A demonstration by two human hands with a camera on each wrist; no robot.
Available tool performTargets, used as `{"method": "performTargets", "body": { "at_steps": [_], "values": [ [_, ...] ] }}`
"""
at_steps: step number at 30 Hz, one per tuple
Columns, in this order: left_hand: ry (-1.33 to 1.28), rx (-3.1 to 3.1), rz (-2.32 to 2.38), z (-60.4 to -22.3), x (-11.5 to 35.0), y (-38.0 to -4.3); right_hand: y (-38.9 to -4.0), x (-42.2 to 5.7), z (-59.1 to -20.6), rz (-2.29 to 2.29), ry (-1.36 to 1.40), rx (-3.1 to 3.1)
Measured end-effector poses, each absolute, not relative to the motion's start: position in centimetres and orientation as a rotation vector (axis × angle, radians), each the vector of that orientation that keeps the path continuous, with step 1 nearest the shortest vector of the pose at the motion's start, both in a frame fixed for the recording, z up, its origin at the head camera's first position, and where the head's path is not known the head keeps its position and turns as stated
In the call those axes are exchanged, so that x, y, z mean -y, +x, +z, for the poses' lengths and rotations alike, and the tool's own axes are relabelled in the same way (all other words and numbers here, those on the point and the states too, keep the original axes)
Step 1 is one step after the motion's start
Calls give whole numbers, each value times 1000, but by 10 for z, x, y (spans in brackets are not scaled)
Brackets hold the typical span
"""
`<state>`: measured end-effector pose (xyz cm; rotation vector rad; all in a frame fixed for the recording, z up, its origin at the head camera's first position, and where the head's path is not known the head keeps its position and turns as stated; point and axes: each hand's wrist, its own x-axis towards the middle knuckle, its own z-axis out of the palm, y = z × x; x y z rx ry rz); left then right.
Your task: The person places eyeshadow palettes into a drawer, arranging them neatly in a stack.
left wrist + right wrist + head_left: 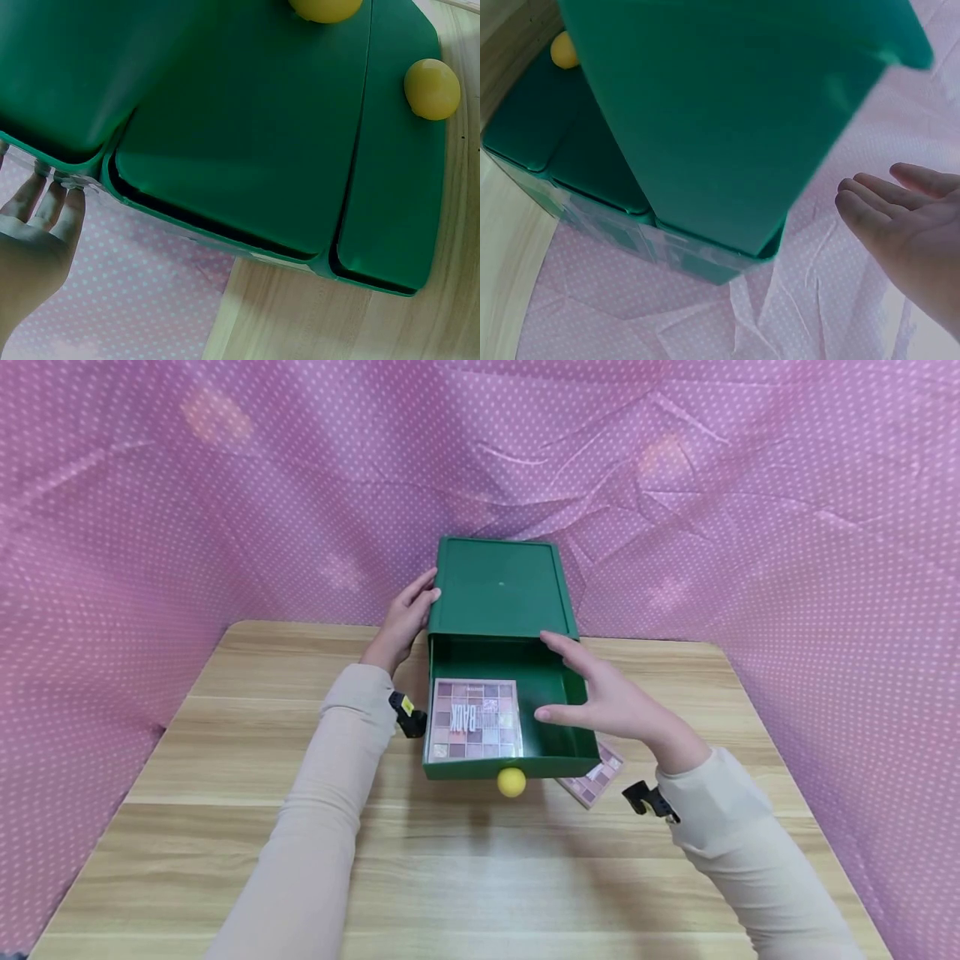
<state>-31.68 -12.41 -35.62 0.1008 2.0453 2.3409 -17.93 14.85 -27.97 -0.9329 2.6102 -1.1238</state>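
A green drawer cabinet (498, 585) stands at the back of the table with its top drawer (551, 767) pulled out. An eyeshadow palette (474, 702) under a clear lid lies in the drawer's left part. My left hand (405, 625) rests its fingers on the cabinet's left side; the left wrist view has these fingers (69, 214) at the upper edge. With thumb and fingers spread, my right hand (618, 702) holds nothing and overlaps the drawer's right wall in the head view. In the right wrist view its fingers (870, 206) are straight, beside the cabinet.
Another palette (588, 783) lies on the wooden table (480, 877), partly hidden under the drawer's right corner. A yellow knob (512, 782) sticks out from the drawer front. Two closed lower drawers (247, 150) sit below. Pink dotted cloth (300, 485) hangs around the table.
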Motion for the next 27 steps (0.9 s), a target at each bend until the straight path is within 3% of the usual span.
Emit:
{"method": "performTargets", "body": {
  "at_steps": [10, 27],
  "values": [
    [106, -2048, 2353, -356, 124, -317, -179, -167, -280, -1390, -914, -2620],
    [105, -2019, 2369, -357, 124, -318, -173, -208, -313, -1754, -738, -2702]
  ]
}}
